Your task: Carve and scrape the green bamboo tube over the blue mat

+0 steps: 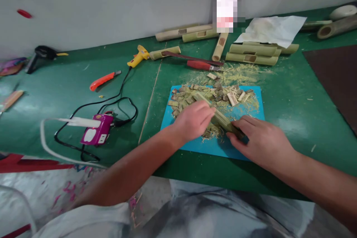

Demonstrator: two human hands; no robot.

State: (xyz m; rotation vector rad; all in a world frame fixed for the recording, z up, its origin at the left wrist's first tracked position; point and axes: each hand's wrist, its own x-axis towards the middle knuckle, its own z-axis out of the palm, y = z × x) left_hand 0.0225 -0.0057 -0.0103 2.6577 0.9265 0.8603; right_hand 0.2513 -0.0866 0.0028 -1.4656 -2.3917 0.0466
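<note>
A green bamboo tube (221, 118) lies slantwise between my hands, above a blue sheet (217, 149). My left hand (194, 117) is closed around its upper-left part. At the lower-right end, my right hand (256, 135) grips the tube with thumb and fingers; whether it also holds something small is hidden. Bamboo chips and shavings (220, 95) cover much of the sheet. Just beyond it lie a red-handled knife (199, 65) and a long dark flat strip (192, 57).
Several notched bamboo tubes (252, 58) lie along the back, near a white paper (273, 31). On the left are a yellow glue gun (138, 56), an orange box cutter (104, 80), a purple power adapter (97, 129) with looping cables, and a black scanner-like device (41, 55).
</note>
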